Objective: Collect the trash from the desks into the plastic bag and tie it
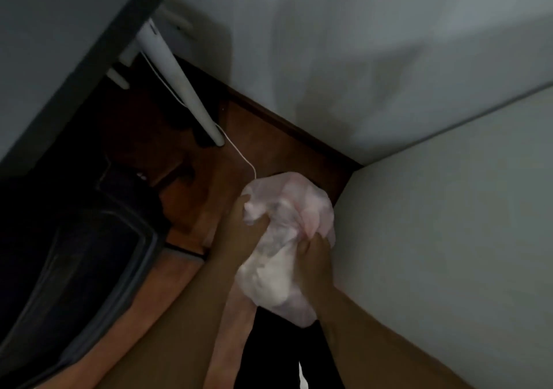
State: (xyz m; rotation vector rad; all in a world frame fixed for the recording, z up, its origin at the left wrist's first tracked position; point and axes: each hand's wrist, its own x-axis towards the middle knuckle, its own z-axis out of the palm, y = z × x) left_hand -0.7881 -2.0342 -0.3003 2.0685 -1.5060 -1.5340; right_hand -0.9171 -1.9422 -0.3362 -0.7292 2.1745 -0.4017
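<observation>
A pale pink, translucent plastic bag [287, 239] bulges with crumpled contents and hangs in front of me above the floor. My left hand [242, 233] grips its gathered top on the left side. My right hand [314, 257] is closed on a bunched fold of the bag on the right. Both hands press against the plastic. The frame is dim and blurred, so what is inside the bag is unclear.
A grey desk top [68, 44] with a white leg [179, 83] stands at the upper left. A thin white cable [239, 155] trails across the brown floor [269, 143]. A dark bin [77, 269] sits at the left. White walls [419, 224] close in on the right.
</observation>
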